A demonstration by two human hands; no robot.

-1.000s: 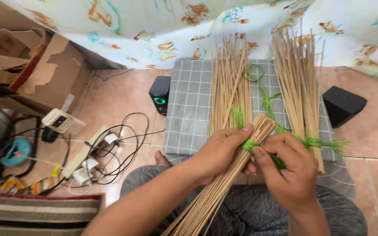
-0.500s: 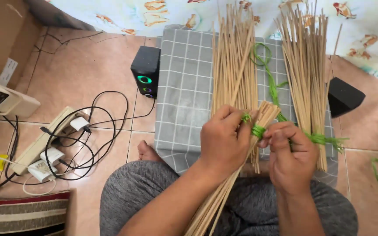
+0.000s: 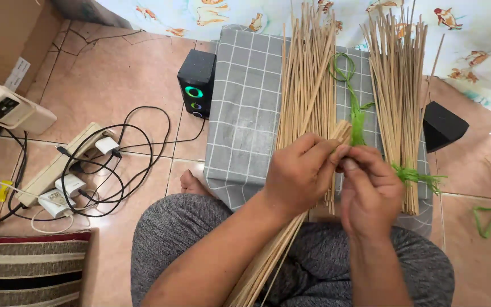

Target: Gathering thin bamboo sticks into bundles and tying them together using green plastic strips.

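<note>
- Left hand clasps the bundle of thin tan sticks across the lap.
- Right hand pinches the green plastic strip just beside that clasp.
- Step judged: tying; next calls for cinching tension.

Single view, worn on your head: it looks steeply down, close over your left hand and right hand at lower centre. Your lap fills the bottom edge; the grey checked mat and tiled floor extend toward the top. No second view shares the scene.
</note>
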